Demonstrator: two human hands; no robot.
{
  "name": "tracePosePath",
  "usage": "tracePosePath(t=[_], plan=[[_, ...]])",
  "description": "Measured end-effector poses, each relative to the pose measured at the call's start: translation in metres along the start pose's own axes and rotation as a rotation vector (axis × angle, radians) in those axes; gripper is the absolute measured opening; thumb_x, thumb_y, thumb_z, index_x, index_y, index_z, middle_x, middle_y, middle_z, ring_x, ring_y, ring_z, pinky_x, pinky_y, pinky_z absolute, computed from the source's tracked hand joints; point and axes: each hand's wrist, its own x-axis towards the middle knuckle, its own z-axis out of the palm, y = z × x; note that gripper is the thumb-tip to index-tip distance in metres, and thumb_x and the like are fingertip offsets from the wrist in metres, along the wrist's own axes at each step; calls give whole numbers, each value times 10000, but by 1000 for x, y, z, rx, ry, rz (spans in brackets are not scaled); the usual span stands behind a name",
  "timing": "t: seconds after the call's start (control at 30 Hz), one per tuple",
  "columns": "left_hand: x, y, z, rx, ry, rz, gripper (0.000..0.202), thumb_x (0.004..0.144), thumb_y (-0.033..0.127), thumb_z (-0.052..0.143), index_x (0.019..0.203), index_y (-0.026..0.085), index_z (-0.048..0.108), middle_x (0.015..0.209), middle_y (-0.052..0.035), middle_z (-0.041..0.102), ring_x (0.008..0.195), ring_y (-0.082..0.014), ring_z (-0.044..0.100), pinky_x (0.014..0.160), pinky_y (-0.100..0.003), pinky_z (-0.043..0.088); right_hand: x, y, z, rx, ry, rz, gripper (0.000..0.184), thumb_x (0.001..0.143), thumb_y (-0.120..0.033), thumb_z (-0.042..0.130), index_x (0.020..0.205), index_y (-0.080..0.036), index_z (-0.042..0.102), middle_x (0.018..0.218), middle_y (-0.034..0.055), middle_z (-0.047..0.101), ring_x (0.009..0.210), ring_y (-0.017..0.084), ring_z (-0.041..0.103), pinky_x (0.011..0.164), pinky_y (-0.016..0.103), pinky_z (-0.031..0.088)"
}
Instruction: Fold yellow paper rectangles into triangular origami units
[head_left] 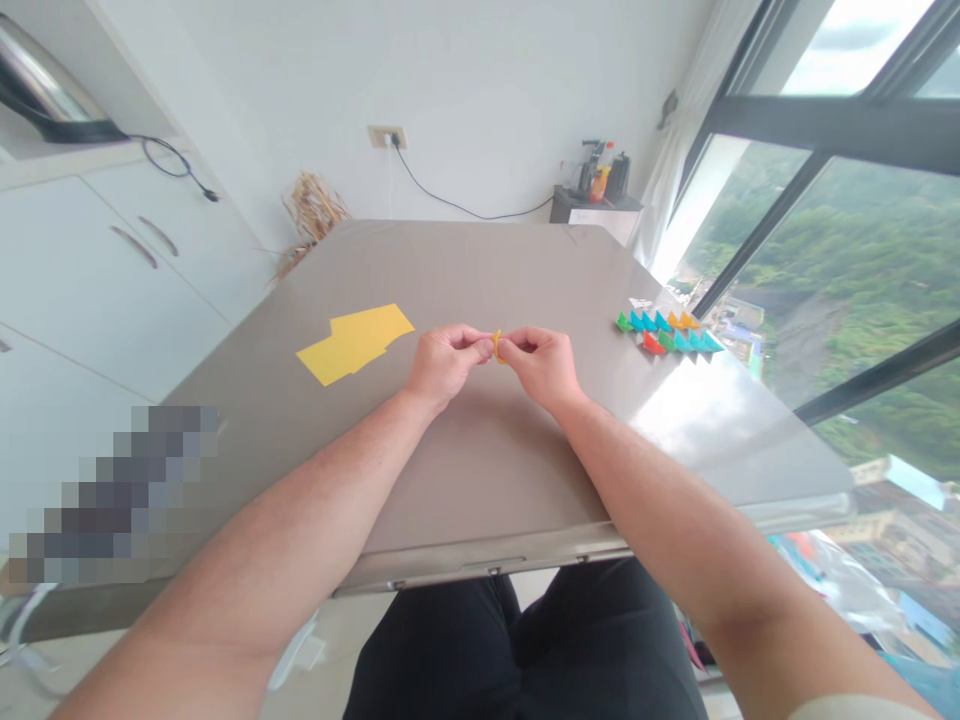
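Observation:
Over the middle of the table, my left hand [448,361] and my right hand [541,362] meet at a small folded yellow paper [498,346]. Both hands pinch it between thumb and fingers, one from each side. Most of the paper is hidden behind the fingertips, so its folded shape is hard to make out. Left of my left hand lie several overlapping flat yellow paper sheets [356,342]. To the right, two rows of small folded paper boats [667,335] in green, blue, orange and red stand on the table.
The grey-brown table [480,265] has its front edge by my lap. A window [817,230] borders its right side. White cabinets [82,270] with a kettle [45,85] stand left. Behind are dried stalks [311,215] and a low cabinet [596,212] holding bottles.

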Motion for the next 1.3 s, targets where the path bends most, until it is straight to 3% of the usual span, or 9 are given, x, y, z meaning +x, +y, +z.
tracePosePath(t=[0.3,0.67,1.0,1.3], plan=[[-1,-5,7,-93,0,15,242,692,356,841,674,182,674,680,8,684,687,-122,615,726,-299,498,-3,-1,-2,-19,24,-10,185,727,-330,669,695,-156,720,625,12,644,559,109,486,508,252,348],[-2,-2,6,-208,-62,-65,190,702,328,827,751,176,723,744,-21,708,699,-133,632,781,-348,545,-1,-2,-2,7,30,-10,198,739,-350,673,696,-159,698,616,3,624,553,99,468,501,245,347],[-2,4,8,-170,62,-58,125,699,276,797,712,174,726,717,-25,709,688,-138,633,784,-344,556,0,-3,-2,15,-4,20,233,741,-394,697,734,-163,728,669,18,669,582,112,514,528,253,380],[-3,2,6,-181,66,-70,133,704,281,797,718,176,717,770,-34,734,737,-157,673,753,-338,581,1,-3,-3,-50,-44,15,192,724,-364,682,701,-173,683,637,-13,632,562,104,486,537,258,373]])
